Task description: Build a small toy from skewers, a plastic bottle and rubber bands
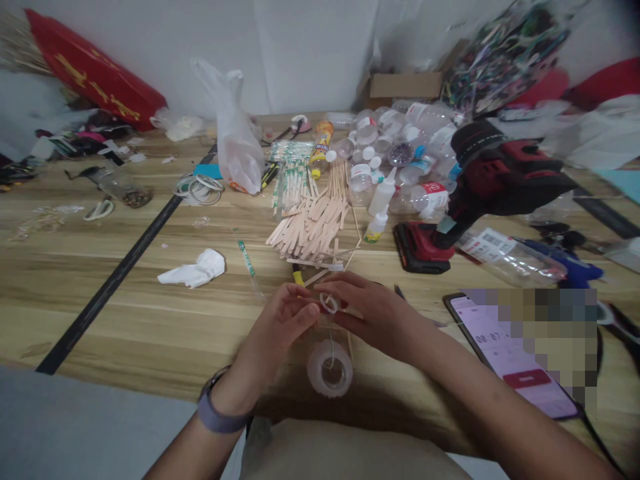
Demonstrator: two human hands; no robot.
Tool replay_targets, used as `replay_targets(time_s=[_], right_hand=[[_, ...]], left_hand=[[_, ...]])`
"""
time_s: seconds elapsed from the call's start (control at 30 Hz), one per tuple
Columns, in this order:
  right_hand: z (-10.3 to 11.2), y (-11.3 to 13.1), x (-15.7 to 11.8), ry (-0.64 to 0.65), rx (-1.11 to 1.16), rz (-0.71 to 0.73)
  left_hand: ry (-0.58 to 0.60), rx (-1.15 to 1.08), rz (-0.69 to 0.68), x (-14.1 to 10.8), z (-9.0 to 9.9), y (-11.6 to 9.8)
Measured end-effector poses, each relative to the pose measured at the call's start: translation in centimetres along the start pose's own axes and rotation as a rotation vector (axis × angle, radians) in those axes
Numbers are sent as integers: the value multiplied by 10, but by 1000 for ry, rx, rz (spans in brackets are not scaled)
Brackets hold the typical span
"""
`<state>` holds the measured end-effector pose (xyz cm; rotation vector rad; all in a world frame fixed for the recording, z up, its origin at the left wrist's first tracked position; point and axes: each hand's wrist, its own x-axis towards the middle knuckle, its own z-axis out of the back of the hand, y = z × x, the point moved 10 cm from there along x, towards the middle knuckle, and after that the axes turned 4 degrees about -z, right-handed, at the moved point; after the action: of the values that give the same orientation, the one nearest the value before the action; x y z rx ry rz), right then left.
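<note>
My left hand [287, 323] and my right hand [365, 313] meet over the front of the wooden table. Between their fingertips is a small whitish ring [329, 303], gripped by my right hand's fingers. My left hand's thumb and fingers are pinched close beside it; whatever they hold is too small to name. A thin pale strand runs down from the ring towards a translucent roll [330, 369] in front of me. A yellow and black tool [298, 275] lies just behind my fingers, partly hidden.
Wooden sticks [315, 227] are piled behind my hands, with plastic bottles [395, 147] beyond. A red and black drill [480, 187] stands to the right, near a phone [515, 360]. A crumpled tissue [195, 269] and a green-printed wrapper [247, 263] lie to the left.
</note>
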<state>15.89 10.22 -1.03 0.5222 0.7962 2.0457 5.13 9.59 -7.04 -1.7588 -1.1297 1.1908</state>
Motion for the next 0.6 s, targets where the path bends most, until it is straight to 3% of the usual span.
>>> replay_targets(time_s=[0.13,0.3,0.43,0.6], right_hand=[[-5,-2,4,59,-43,-6],[7,-32,-28,-42,-318,-174],[-9,-51,-57,-11,-432,-277],[-26,-51,-72,37,-507,-308]], left_hand=[[-13,-95,78,14,-7,17],[-78,-82,72,18,5,17],[-116,62,27,25,19,17],[-153,381,-111,36,32,10]])
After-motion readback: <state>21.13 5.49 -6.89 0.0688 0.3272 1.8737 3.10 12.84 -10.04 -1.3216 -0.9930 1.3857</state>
